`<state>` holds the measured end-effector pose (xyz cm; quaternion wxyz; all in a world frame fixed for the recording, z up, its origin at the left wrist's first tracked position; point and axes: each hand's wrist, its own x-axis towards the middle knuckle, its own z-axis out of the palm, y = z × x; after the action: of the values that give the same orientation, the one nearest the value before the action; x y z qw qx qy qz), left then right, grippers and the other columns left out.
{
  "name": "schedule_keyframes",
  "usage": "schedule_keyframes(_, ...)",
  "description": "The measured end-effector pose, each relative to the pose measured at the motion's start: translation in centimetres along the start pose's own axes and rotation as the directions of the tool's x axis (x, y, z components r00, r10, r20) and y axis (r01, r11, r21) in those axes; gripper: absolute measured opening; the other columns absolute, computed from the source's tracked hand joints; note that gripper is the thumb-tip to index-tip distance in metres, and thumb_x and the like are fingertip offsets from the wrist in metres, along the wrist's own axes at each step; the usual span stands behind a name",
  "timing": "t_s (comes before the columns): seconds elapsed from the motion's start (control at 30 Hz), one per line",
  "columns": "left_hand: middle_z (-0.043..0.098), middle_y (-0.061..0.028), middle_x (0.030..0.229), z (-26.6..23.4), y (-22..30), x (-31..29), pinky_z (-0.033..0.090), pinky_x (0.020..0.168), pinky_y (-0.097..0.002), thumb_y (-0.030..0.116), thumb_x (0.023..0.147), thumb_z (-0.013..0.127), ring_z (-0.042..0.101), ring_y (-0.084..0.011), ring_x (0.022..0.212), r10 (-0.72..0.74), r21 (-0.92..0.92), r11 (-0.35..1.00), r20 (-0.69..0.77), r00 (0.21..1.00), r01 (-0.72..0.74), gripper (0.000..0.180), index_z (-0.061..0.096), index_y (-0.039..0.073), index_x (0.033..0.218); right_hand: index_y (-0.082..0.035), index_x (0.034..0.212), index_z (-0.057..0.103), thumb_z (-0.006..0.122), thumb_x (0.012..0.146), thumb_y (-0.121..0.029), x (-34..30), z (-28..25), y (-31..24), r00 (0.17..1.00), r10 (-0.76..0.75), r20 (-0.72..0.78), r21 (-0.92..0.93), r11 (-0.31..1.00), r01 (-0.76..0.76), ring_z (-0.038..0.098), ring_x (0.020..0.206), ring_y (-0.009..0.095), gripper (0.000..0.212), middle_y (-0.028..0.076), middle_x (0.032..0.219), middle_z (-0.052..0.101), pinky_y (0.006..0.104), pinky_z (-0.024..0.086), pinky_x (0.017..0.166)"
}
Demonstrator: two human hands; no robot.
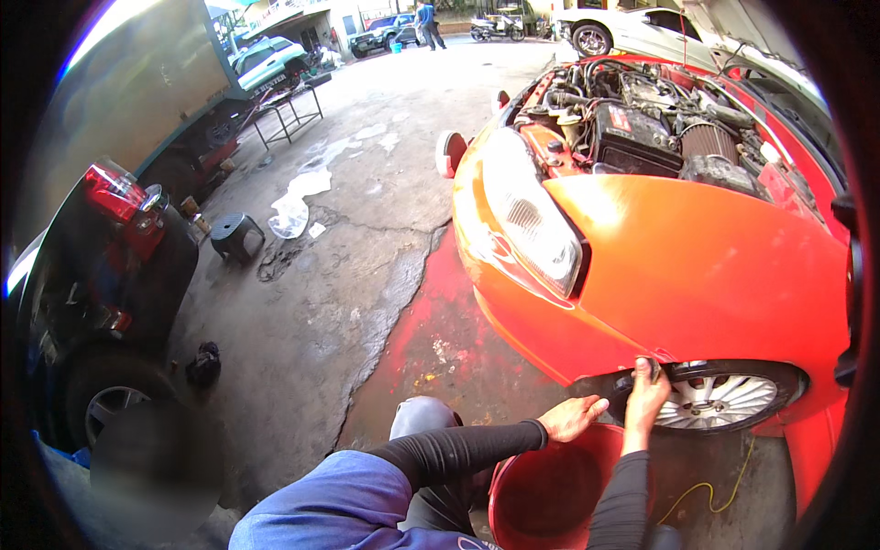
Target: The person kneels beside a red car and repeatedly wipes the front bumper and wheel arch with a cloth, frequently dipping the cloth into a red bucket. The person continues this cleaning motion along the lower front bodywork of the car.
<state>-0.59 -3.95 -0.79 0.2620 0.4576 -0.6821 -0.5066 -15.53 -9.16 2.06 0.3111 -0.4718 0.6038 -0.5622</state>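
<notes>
Red fender (697, 266) at right, front wheel (720, 401) under it; red basin (541, 481) below the hands. Right grip (647, 394) raised at the wheel-arch lip, fingers bent toward the edge; possibly a small piece at the fingertips (can't tell what, or how firmly pinched). Left grip (570, 419) above the basin's rim, fingers part-curled, near the other; can't tell whether it has hold of anything.

Risks, my judgement: fingers could get nicked if the lip is sharp and they slip along it. Anything loosely pinched could drop into the basin. A knocked rim could tip the basin (inside too dark to read). Trapped grit could scratch the paint.

Around: tyre close under the arch, cramping reach behind the lip. Yellow cord (712, 504) loops below the wheel, a likely snag for feet. Engine bay (642, 128) uncovered beyond the fender. Black stool (236, 236) and plastic sheet (291, 215) well apart; dark car (156, 293) bounds the left.
</notes>
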Motion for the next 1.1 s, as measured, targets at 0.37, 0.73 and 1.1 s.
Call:
schedule_keyframes(0.37, 0.06, -0.0272, 0.088, 0.2, 0.0, -0.2, 0.044, 0.081, -0.05, 0.05, 0.105, 0.027, 0.058, -0.0468, 0.091, 0.12, -0.004, 0.993, -0.066, 0.991, -0.12, 0.059, 0.052, -0.003, 0.103, 0.005, 0.087, 0.068, 0.07, 0.091, -0.018, -0.7, 0.6, -2.2, 0.99, -0.01, 0.138, 0.015, 1.0, 0.008, 0.057, 0.072, 0.015, 0.023, 0.01, 0.078, 0.069, 0.0334, 0.048, 0.069)
schedule_keyframes(0.73, 0.064, -0.0153, 0.095, 0.0, -0.8, 0.4, 0.048, 0.083, -0.037, 0.055, 0.104, 0.032, 0.06, -0.0234, 0.089, 0.083, -0.026, 0.996, -0.037, 0.996, -0.084, 0.065, 0.059, -0.004, 0.114, -0.002, 0.086, 0.07, 0.067, 0.088, -0.047, -0.1, -1.7, -2.2, 0.942, -0.267, 0.205, -0.19, 0.933, 0.306, 0.063, 0.073, 0.04, 0.045, 0.021, 0.076, 0.066, 0.0437, 0.048, 0.067)
schedule_keyframes(1.1, 0.067, -0.0252, 0.098, 0.1, -0.5, 0.4, 0.049, 0.087, -0.0391, 0.046, 0.105, 0.036, 0.066, -0.0327, 0.098, 0.034, -0.197, 0.979, -0.084, 0.996, -0.05, 0.056, 0.058, -0.005, 0.112, -0.004, 0.091, 0.073, 0.068, 0.086, -0.048, -1.3, 0.3, -1.9, 0.998, -0.045, 0.054, -0.228, 0.972, 0.056, 0.068, 0.077, 0.032, 0.044, 0.018, 0.082, 0.07, 0.0415, 0.051, 0.072)
